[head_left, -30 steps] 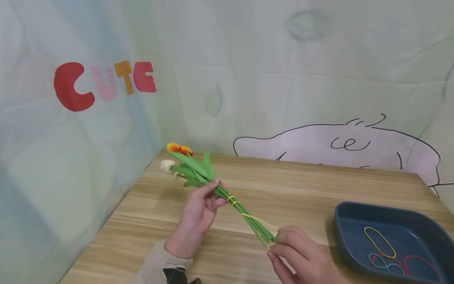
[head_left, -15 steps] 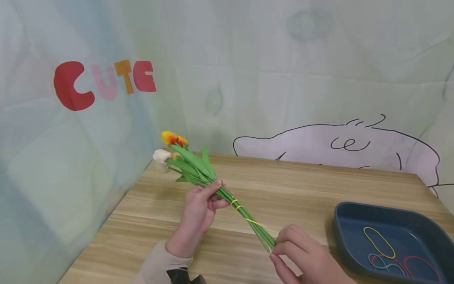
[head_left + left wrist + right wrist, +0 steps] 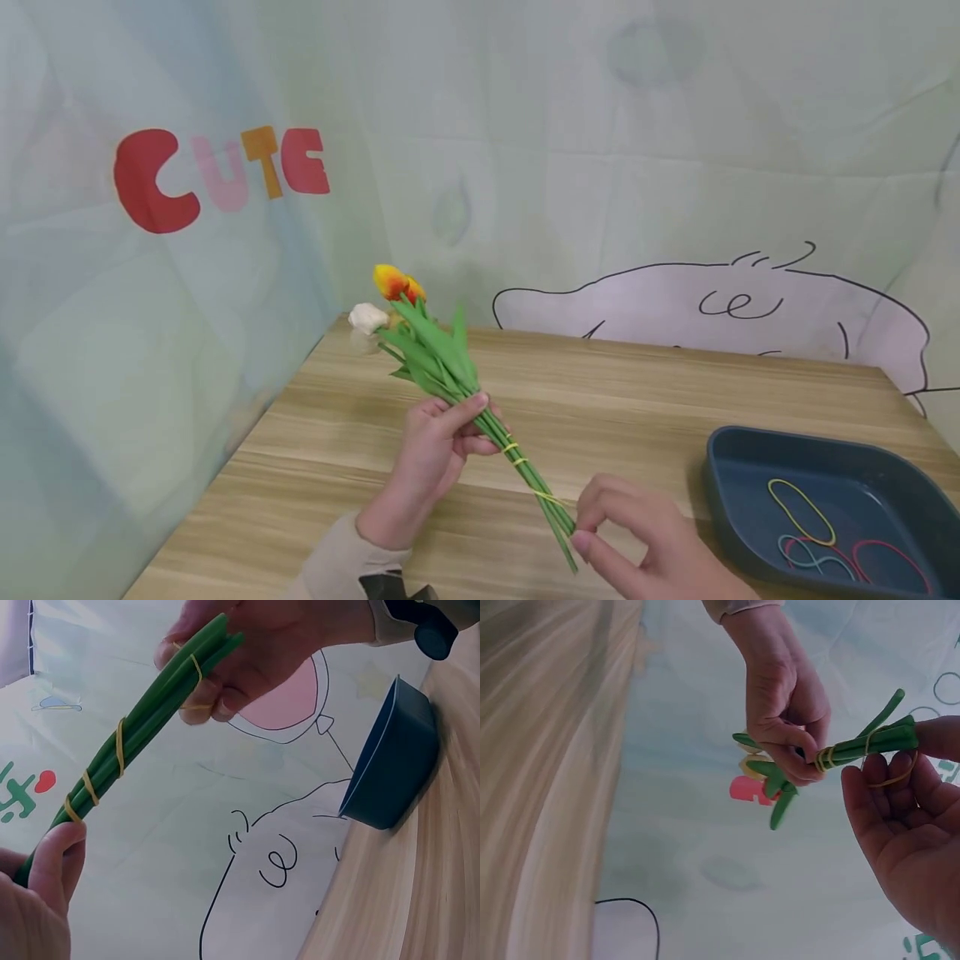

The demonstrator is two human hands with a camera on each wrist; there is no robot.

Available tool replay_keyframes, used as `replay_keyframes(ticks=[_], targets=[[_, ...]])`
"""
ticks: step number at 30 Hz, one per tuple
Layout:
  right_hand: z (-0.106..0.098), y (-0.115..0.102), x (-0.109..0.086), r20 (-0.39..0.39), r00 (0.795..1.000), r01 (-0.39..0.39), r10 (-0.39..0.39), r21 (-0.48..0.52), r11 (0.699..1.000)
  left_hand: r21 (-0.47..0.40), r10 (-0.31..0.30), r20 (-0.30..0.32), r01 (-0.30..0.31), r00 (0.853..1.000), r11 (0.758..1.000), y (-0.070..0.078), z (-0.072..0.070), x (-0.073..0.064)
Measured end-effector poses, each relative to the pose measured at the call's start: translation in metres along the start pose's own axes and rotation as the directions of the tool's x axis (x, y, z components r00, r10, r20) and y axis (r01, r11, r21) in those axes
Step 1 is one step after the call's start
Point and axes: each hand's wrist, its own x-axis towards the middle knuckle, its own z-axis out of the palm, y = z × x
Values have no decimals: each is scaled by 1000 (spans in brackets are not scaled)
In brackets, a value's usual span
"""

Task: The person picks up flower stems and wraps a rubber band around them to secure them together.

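Artificial tulips [image 3: 442,354], orange-yellow and white with green leaves, are held in a bunch above the table. My left hand [image 3: 431,450] grips their stems just below the leaves, thumb on top. Thin yellow bands circle the stems below that grip; an upper pair [image 3: 513,452] sits close together. Near the stem ends, my right hand [image 3: 637,525] holds a yellow rubber band [image 3: 892,781], looped from the stems around its curled fingers. In the head view, one stem end sticks out lower than the others.
A dark blue tray [image 3: 795,437] stands on the wooden table [image 3: 615,392] at the right. Inside lie a yellow rubber band [image 3: 802,512], a teal one and red ones. A printed cloth [image 3: 525,167] hangs behind the table.
The bunch first shifts left, then right, and the blossoms rise. My right hand stays by the stem ends, its fingers drawing the band closer to them. One stem end now points further down.
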Motion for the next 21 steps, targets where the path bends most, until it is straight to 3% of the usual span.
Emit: replay_keyframes(ticks=[5, 11, 21], targets=[[5, 7, 1, 1, 999, -35, 35, 151, 988, 6, -18, 56, 17, 998, 1000, -1, 3, -3], [11, 15, -1, -4, 994, -103, 109, 316, 943, 24, -37, 130, 34, 991, 999, -5, 7, -5], [13, 23, -6, 18, 979, -195, 204, 384, 902, 12, -85, 178, 84, 980, 996, -12, 9, -7]])
